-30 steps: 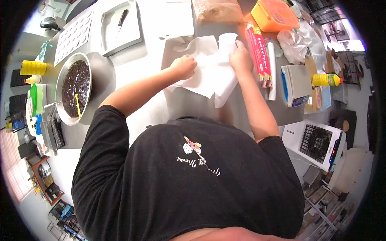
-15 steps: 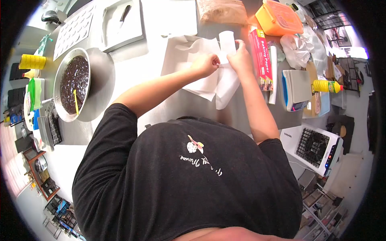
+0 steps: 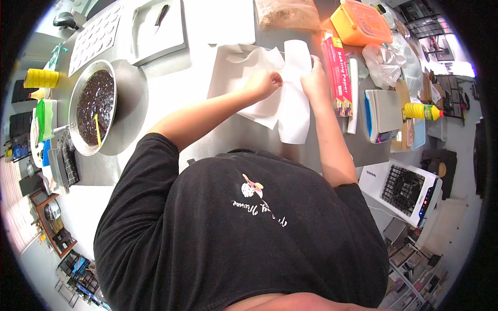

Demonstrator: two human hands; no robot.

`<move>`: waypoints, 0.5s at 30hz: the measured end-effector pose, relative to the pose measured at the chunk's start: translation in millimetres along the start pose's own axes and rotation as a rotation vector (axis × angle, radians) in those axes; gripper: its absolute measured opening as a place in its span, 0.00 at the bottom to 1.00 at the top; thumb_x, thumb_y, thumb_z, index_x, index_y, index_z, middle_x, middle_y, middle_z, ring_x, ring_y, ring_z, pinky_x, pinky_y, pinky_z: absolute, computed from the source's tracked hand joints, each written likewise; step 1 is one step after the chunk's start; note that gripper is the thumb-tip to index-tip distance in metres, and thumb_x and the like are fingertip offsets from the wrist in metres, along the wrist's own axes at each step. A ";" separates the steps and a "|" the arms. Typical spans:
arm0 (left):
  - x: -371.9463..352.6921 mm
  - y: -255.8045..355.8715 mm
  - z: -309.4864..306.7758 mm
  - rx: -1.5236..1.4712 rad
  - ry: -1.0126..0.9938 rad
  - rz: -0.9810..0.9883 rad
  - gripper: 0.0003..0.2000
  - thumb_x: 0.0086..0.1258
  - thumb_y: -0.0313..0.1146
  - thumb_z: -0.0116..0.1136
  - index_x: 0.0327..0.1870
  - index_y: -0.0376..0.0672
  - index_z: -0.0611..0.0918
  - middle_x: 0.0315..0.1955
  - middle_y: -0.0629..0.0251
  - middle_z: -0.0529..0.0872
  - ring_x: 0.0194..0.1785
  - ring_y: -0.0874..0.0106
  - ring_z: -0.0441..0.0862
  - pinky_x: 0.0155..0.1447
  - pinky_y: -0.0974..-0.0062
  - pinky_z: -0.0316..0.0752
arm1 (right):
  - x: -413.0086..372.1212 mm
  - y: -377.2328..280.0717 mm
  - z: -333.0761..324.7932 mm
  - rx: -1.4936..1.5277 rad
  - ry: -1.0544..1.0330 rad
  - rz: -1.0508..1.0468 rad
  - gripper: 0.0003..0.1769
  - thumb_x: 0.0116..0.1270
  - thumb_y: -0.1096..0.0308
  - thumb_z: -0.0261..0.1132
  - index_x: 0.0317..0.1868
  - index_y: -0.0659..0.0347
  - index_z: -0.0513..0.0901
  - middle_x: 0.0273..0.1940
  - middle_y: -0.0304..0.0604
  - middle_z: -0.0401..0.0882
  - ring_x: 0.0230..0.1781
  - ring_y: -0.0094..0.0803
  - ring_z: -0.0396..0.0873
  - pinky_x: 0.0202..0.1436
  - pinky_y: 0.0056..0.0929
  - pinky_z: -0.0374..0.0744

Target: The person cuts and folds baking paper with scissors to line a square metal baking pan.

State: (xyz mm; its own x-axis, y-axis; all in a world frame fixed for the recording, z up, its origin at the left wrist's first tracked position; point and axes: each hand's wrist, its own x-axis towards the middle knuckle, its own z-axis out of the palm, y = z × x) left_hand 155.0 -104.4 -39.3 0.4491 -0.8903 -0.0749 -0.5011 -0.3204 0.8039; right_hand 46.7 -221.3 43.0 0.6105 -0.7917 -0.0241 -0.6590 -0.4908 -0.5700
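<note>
Pinching one white paper sheet (image 3: 293,111) between them, left hand (image 3: 265,83) and right hand (image 3: 315,78).

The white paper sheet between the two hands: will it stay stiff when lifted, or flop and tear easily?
Probably floppy: the paper sheet bends and curls where the left hand and right hand pinch it. It looks thin and light, so a push would likely slide or crumple it on the smooth table. It may tear if pulled hard.
</note>
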 end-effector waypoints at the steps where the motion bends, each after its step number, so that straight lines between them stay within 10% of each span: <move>1: -2.0 0.5 -0.8 0.011 0.004 0.010 0.08 0.61 0.36 0.61 0.37 0.44 0.85 0.35 0.58 0.86 0.40 0.65 0.84 0.46 0.70 0.76 | -0.4 -0.1 -0.2 0.001 -0.001 0.000 0.30 0.54 0.71 0.56 0.61 0.58 0.65 0.43 0.63 0.79 0.47 0.56 0.78 0.50 0.48 0.75; 15: -2.1 -3.5 -8.8 0.267 0.251 0.130 0.12 0.55 0.39 0.64 0.39 0.46 0.83 0.39 0.59 0.83 0.48 0.57 0.76 0.57 0.64 0.70 | 16.5 -10.6 -2.0 -0.045 -0.119 0.014 0.21 0.55 0.62 0.57 0.50 0.58 0.78 0.47 0.57 0.80 0.50 0.52 0.77 0.52 0.44 0.75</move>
State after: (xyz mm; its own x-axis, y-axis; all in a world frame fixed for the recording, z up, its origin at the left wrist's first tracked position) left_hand 162.3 -98.5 -36.8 0.5195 -0.8330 0.1904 -0.7258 -0.3126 0.6128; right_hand 62.8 -229.9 50.3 0.6468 -0.7514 -0.1305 -0.6854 -0.4977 -0.5316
